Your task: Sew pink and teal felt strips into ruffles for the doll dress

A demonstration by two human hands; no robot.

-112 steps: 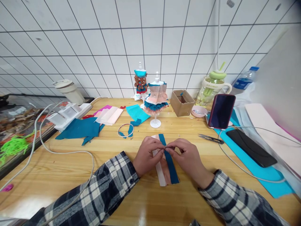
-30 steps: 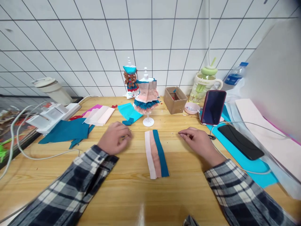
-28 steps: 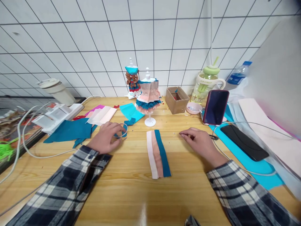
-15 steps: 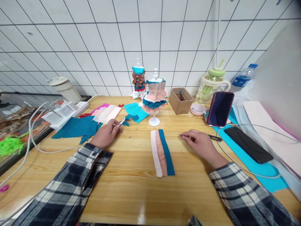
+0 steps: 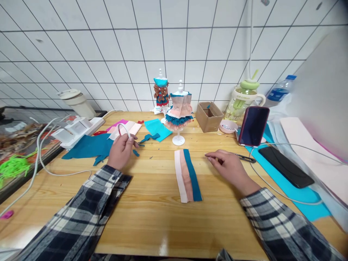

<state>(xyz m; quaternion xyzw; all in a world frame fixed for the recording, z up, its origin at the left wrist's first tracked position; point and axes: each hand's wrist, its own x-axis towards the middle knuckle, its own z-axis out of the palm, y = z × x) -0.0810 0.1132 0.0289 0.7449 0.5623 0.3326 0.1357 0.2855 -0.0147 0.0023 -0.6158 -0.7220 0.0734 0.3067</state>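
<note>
A thin white ring that looks like a narrow roll of tape (image 5: 124, 127) stands up from my left hand (image 5: 121, 150), gripped between thumb and fingers. Teal paper scraps (image 5: 149, 138) lie beside that hand. My right hand (image 5: 228, 167) rests on the table with its fingers stretched loosely to the left, fingertips at the wood. Behind its knuckles lies a slim dark metal tool (image 5: 246, 158), partly hidden. Between the hands are pale pink, peach and teal paper strips (image 5: 187, 175), side by side. A small dress form (image 5: 178, 105) in a ruffled paper dress stands behind them.
A second dressed form (image 5: 161, 92) stands against the tiled wall. To the right are a cardboard box (image 5: 208, 117), a bead dish (image 5: 228, 126), a jug (image 5: 241, 101), an upright phone (image 5: 254, 127) and a flat phone (image 5: 285, 166). A power strip (image 5: 78, 132) and cables lie left.
My left hand has turned and lifted the white ring, so its curve now shows instead of its edge. My right hand has shifted slightly left.
</note>
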